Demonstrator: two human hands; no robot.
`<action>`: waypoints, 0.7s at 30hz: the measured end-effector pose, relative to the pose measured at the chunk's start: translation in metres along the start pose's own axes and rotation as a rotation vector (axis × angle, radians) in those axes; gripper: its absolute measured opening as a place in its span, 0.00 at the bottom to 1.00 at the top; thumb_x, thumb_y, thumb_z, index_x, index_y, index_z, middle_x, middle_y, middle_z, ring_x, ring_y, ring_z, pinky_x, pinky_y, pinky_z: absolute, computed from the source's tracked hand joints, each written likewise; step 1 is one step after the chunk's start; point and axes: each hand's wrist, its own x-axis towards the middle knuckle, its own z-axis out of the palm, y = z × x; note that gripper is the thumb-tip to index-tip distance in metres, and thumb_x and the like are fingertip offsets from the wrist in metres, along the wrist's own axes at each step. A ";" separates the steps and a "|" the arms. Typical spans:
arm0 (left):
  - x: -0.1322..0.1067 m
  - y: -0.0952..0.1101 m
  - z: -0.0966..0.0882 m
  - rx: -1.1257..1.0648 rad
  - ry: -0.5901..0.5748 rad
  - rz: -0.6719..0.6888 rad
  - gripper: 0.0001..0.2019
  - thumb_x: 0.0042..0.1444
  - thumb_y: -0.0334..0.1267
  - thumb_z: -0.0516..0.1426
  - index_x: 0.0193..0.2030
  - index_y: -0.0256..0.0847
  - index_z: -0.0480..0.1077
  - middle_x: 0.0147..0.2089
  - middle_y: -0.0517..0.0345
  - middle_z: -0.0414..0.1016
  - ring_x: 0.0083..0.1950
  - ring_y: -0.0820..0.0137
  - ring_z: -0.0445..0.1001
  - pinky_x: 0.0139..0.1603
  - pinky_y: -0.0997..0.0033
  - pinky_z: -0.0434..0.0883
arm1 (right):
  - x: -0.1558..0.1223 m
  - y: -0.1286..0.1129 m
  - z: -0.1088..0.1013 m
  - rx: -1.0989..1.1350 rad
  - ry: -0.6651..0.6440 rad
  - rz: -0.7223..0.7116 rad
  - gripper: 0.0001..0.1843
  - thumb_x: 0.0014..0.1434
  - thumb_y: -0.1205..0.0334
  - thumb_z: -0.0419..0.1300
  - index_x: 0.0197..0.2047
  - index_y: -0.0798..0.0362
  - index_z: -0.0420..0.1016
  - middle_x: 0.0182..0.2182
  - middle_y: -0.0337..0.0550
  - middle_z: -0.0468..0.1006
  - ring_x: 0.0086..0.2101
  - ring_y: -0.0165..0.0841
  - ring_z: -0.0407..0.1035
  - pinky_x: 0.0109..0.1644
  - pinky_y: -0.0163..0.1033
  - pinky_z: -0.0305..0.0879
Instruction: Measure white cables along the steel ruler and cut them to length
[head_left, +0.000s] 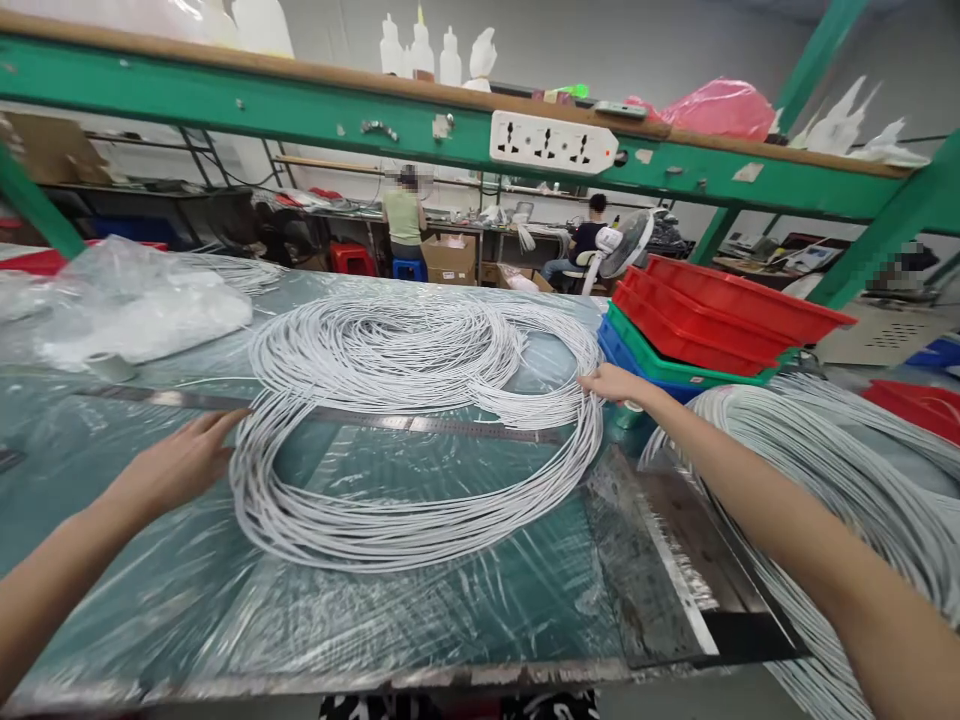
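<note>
A big loose coil of thin white cable (420,440) lies on the plastic-covered green bench (187,600). A long steel ruler (450,427) runs across the bench under the coil. My left hand (180,462) rests flat at the coil's left edge, fingers stretched out and touching the strands. My right hand (615,383) reaches to the coil's right edge, fingers together against the cable; whether it grips any strands is unclear.
Stacked red, green and blue trays (712,330) stand at the right. More white cable (862,480) drapes under my right arm. Crumpled clear plastic bags (135,300) and a tape roll (111,366) lie at the left. A green shelf beam with a power strip (553,143) hangs overhead. Two people sit far behind.
</note>
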 end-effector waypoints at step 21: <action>-0.137 0.003 -0.134 0.394 0.577 -0.431 0.22 0.68 0.41 0.43 0.64 0.31 0.56 0.65 0.36 0.60 0.66 0.53 0.57 0.64 0.52 0.56 | -0.022 -0.063 0.105 -0.062 -0.185 -0.326 0.21 0.55 0.39 0.44 0.31 0.41 0.72 0.27 0.54 0.75 0.28 0.48 0.71 0.33 0.52 0.64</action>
